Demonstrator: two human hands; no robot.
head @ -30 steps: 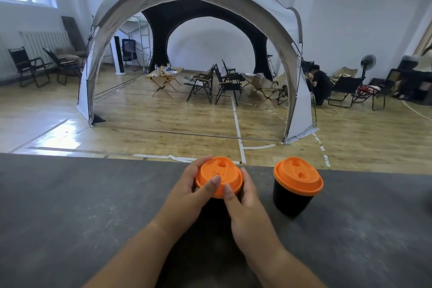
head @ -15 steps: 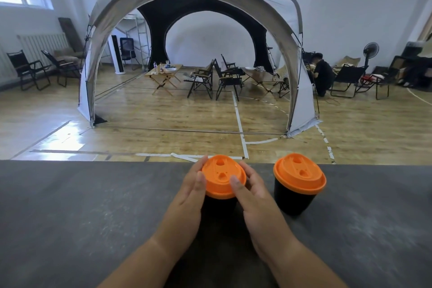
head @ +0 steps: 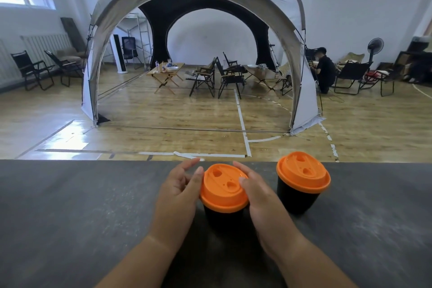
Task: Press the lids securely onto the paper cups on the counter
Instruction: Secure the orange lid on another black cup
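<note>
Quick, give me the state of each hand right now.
Left hand: open, fingers relaxed beside the round orange plastic lid.
Right hand: open, thumb resting on that lid's rim.

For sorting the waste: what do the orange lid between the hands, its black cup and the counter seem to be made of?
Orange lid: probably moulded plastic, smooth with a soft sheen and pressed shapes. Black cup: matte, no glare, likely paper. Counter: dark grey, mottled, dull; perhaps stone or concrete.

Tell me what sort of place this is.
Probably an indoor sports hall staged as a campsite: white court lines on a wooden floor, a large dome tent, folding camp chairs and low tables.
</note>
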